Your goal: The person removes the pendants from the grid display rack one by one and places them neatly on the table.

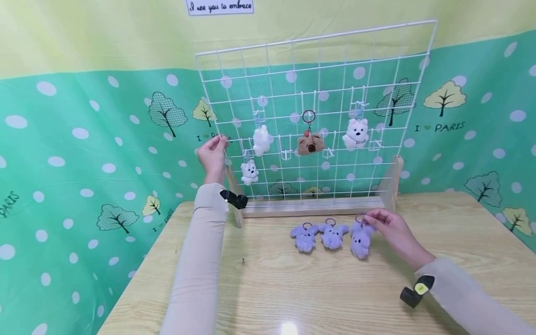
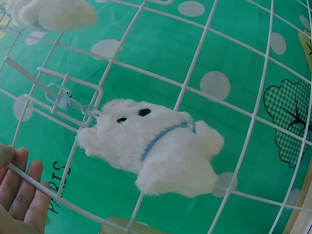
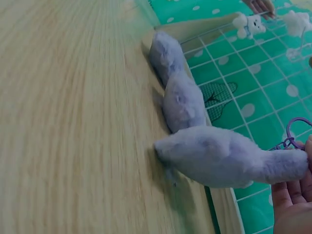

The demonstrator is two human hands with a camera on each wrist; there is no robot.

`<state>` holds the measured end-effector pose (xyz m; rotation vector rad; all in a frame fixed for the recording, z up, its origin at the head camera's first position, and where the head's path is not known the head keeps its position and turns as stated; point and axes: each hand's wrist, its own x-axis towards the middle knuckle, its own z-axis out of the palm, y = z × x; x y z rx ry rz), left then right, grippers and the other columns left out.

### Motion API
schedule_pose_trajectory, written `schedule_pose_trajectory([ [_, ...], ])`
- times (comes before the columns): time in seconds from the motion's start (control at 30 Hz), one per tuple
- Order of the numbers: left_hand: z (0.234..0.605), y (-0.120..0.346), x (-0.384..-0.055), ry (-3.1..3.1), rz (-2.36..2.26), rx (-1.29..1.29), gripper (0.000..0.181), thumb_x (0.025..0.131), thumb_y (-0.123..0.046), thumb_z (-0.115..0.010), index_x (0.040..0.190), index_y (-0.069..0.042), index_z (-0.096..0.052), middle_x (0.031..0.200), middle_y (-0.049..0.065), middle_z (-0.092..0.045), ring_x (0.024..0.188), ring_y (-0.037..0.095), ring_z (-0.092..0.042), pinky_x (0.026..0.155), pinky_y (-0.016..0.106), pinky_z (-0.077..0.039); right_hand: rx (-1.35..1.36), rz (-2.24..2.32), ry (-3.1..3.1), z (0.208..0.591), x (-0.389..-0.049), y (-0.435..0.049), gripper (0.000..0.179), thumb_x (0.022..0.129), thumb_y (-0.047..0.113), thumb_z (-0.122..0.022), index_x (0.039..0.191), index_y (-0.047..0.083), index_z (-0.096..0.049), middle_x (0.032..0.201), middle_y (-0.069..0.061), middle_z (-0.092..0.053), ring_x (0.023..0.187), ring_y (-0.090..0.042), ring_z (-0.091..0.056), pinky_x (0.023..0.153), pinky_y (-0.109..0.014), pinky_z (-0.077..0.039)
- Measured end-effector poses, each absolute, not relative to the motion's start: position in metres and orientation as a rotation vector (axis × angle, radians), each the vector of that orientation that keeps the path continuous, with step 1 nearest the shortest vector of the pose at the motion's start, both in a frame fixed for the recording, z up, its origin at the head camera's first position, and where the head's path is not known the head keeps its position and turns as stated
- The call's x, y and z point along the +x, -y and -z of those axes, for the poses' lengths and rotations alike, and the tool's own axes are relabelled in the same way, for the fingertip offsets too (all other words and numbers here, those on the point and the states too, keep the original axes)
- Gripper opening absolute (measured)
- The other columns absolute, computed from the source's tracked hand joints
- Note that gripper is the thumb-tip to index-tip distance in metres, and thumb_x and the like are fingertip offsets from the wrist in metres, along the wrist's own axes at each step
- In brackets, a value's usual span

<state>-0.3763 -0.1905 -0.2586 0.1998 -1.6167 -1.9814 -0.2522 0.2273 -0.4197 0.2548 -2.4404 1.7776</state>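
Left hand (image 1: 212, 156): pinches the left edge of the white wire grid (image 1: 291, 43) between thumb and fingers, near the lower-left white plush (image 2: 151, 146).
Right hand (image 1: 389, 227): holds the rightmost purple plush (image 1: 360, 243) by an ear, fingertips close by its purple ring (image 1: 361, 218).
Held plush: at the right end of the row, raised at the ear, its body slanting down toward the tabletop (image 1: 268, 288); whether the lower end touches the wood is hard to tell.
Other purple plushes: the middle purple plush (image 1: 332, 236) and the left purple plush (image 1: 304, 239) lie side by side on the tabletop, rings toward the grid.
Grid stand: a wooden base (image 1: 314, 207) behind the row, holding the grid upright.
Hung on the grid: the lower-left white plush, an upper-left white plush (image 1: 261, 140), a brown bear-head plush (image 1: 311, 144) at the centre and a right white plush (image 1: 356, 134).
Backdrop: green cloth (image 1: 83, 139) with pale dots and trees, yellow above, a lettered sign (image 1: 220, 6) at the top.
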Motion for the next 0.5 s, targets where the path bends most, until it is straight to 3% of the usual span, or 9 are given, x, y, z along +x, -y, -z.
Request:
schedule_pose_trajectory([
  [0.5, 0.259, 0.19, -0.377, 1.624, 1.972, 0.211, 0.021, 0.087, -0.014, -0.069, 0.106, -0.007, -0.07, 0.104, 0.009, -0.07, 0.091, 0.015, -0.067, 0.083, 0.018, -0.053, 0.265, -1.777, 2.459, 0.437, -0.286, -0.231, 0.031, 0.094, 0.019, -0.059, 0.106, -0.009, -0.055, 0.09, 0.006, -0.064, 0.083, 0.0, -0.059, 0.077, -0.018, -0.053],
])
